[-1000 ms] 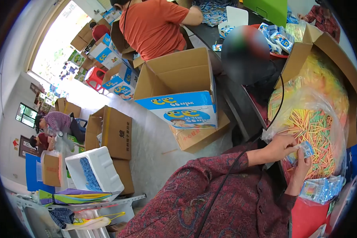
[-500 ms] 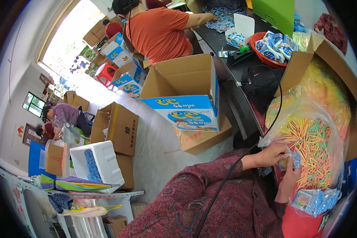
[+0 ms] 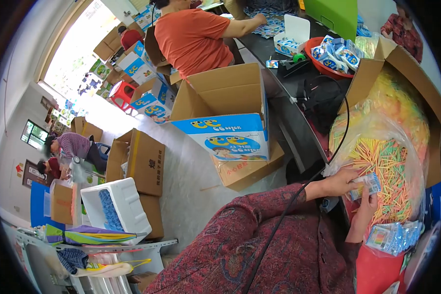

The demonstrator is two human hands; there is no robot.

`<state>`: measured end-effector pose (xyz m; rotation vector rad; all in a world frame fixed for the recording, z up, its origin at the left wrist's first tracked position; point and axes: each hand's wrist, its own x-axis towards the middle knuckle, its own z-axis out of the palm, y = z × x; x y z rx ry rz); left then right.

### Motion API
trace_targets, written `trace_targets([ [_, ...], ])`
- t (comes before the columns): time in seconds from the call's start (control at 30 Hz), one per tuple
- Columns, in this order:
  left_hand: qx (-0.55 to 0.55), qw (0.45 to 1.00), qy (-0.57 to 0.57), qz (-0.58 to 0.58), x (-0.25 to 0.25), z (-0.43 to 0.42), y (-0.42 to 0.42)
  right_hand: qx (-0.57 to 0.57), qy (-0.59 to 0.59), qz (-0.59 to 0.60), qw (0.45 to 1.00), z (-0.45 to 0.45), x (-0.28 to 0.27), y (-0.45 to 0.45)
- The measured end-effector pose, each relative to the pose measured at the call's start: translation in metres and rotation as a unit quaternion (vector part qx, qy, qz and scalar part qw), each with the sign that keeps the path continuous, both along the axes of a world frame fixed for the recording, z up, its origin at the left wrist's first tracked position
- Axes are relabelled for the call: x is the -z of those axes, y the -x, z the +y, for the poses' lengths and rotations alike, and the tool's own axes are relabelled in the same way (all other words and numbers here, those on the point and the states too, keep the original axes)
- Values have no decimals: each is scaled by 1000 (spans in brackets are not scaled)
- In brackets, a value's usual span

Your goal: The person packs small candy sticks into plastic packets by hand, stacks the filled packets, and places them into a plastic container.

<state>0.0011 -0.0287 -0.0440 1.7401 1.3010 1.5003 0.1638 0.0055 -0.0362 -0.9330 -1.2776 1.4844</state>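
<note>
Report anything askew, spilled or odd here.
The blue-and-white cardboard carton sits out of line with the brown cardboard box beneath it. A thin tan strip shows alone on the grey floor; whether stick or mark, I cannot tell. The thin multicoloured sticks look contained in their clear plastic bag.

The head-worn view looks forward and down through a wide, round-edged lens, tilted sideways. The wearer's patterned jacket [image 3: 259,235] fills the bottom centre at close range, the hands [image 3: 339,183] are near at right, and the floor [image 3: 193,210] recedes to a bright doorway [image 3: 81,49] at upper left.
</note>
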Motion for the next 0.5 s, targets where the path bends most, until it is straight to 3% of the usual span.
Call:
trace_targets([
  [0.23, -13, 999, -18, 40, 3, 2, 1, 1, -80, -82, 993, -5, -6, 1],
  [0.37, -36, 998, -52, 13, 9, 7, 0, 10, -76, -19, 997, -6, -8, 9],
  [0.5, -7, 995, 40, -93, 5, 2, 2, -12, -92, -70, 993, 5, 7, 0],
])
